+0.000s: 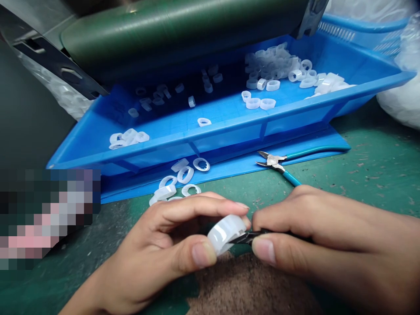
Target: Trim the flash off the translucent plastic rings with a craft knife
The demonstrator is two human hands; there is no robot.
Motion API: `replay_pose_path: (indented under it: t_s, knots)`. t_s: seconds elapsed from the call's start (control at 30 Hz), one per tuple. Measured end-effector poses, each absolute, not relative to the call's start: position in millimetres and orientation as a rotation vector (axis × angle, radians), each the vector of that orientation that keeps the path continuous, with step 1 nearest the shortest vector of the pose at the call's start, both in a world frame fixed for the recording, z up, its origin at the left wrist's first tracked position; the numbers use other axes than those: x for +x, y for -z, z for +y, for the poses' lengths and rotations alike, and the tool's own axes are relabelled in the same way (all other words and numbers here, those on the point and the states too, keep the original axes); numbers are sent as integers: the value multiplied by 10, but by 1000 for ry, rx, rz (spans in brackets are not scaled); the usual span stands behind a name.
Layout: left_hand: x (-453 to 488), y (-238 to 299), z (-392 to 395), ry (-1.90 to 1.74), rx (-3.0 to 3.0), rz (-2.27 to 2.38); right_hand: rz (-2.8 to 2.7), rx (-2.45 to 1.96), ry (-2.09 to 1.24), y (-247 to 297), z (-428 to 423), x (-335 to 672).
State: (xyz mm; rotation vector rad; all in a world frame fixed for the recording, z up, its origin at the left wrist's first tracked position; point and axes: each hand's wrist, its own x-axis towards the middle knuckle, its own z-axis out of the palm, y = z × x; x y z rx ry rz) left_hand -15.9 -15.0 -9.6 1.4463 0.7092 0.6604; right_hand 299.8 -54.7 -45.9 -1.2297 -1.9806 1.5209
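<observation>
My left hand [170, 240] pinches a translucent white plastic ring [225, 232] between thumb and fingers, tilted over the bench. In my right hand [305, 227] is a slim black pointed tool [244, 237]; its tip sits at the ring's open edge, inside the rim. Most of the tool is hidden by the fingers, so its exact kind does not show. Beyond my left hand lie several loose rings [185, 174], some on the green bench and some on a blue sheet. Cutting pliers [272, 161] with teal handles rest with jaws apart beyond my right hand.
A blue plastic tray [226, 131] spans the back, holding many white rings [272, 61], heaped at its right. Above it hangs a green roller [183, 35] with metal brackets. Plastic bags [402, 87] stand at the right. A brown worn patch [249, 284] lies below my hands.
</observation>
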Motion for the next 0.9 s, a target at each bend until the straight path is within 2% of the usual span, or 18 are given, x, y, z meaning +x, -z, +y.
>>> replay_pose_path:
  t_s: [0.4, 0.73, 0.9]
  knots:
    - [-167, 106, -194, -632, 1418, 730, -1838, -1216, -1949, 192, -324, 2775]
    - [-169, 111, -175, -659, 1372, 795, -1853, -1247, -1810, 202, -319, 2709]
    - [-172, 109, -185, -648, 1375, 773, -1840, -1182, -1888, 166, -323, 2737]
